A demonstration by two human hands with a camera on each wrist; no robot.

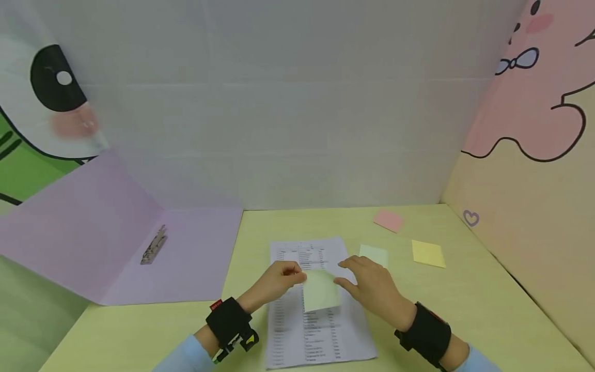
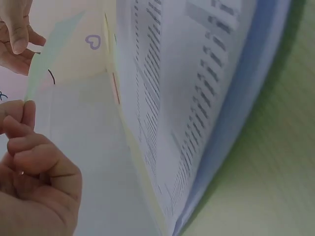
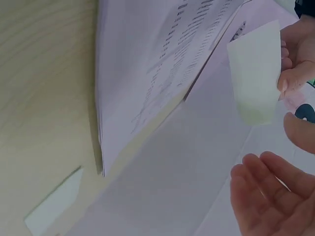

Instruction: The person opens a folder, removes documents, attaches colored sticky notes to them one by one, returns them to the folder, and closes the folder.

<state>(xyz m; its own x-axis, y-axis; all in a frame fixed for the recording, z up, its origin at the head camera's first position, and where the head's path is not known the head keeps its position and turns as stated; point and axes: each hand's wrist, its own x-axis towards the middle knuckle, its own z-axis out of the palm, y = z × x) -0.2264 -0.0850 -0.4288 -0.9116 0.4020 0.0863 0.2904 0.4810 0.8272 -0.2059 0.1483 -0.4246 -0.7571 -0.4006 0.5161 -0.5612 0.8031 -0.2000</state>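
Over part-hidden printed sheets, left grip pinches green note; right grip relaxed, pink note beyond

A pale green note, pinched aloft by a left hand, bars the straight way down to the middle of the printed sheets; the left wrist view shows a gap beneath. A right hand hems in its right side, its thumb perhaps touching the note. A passable strip of desk separates sheets and lilac folder, whose raised cover walls off the left. Between the flat pink note and yellow note, a hand could pass; the right wall stands beyond.
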